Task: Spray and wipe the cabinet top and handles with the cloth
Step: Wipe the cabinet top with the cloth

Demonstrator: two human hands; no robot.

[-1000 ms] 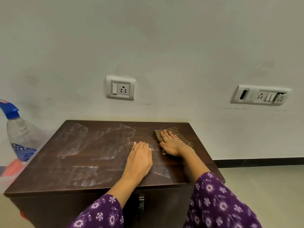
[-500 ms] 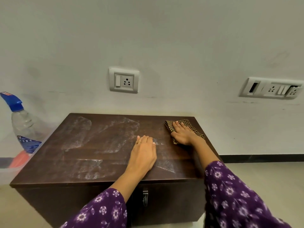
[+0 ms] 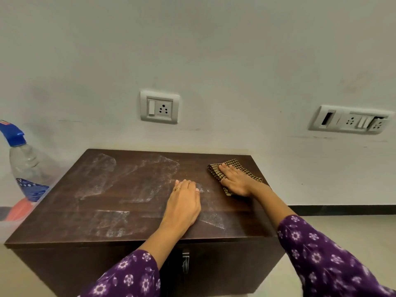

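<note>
The dark brown cabinet top [image 3: 64, 213] carries whitish streaks of spray across its left and middle. My right hand [image 3: 235, 181] lies flat, pressing the brown checked cloth [image 3: 233, 163] onto the top near the back right corner. Fingers point to the back left. My left hand [image 3: 184, 202] rests palm down on the top near the middle front, a ring on one finger, holding nothing. A metal handle [image 3: 185, 260] shows on the cabinet front below my left wrist. The spray bottle [image 3: 25, 168], clear with a blue trigger head, stands left of the cabinet.
A wall stands right behind the cabinet, with a socket plate [image 3: 159, 107] above it and a wider switch plate [image 3: 349, 120] to the right. Something orange-red [image 3: 20, 207] lies by the bottle's base. Pale floor [image 3: 353, 228] stretches to the right.
My right hand slid the cloth a little toward the cabinet's right edge, then slightly back left. My left hand stayed in place. The view shifted slightly.
</note>
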